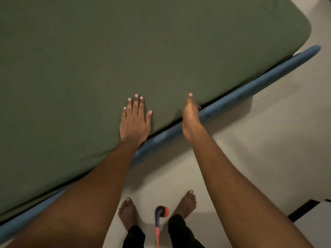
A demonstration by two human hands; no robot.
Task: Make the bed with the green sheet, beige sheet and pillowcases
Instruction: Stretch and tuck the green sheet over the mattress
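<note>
The green sheet [125,51] covers the mattress and fills the left and upper parts of the view. Its surface is flat and smooth, with only faint creases near the lower left edge. It wraps over the mattress side and around the rounded corner [302,27] at the upper right.

The left hand [134,120] lies palm down on the sheet, just inside the near edge. Its fingers [136,104] are straight and pressed together, with the thumb set slightly apart.

The right hand [190,117] stands edge-on at the mattress side, thumb extended upward along the sheet. Its fingers go down between the mattress and the frame [250,86] and are mostly hidden, so whether they pinch the sheet cannot be told.

The frame is a blue padded rail running diagonally below the mattress edge, from lower left to upper right.

The floor [259,140] is pale and plain. Two bare feet [127,213] stand on it beside the bed, below dark trouser legs. A small red and black object on a cord [161,212] hangs between them. A dark-edged white item [304,210] shows at the lower right.
</note>
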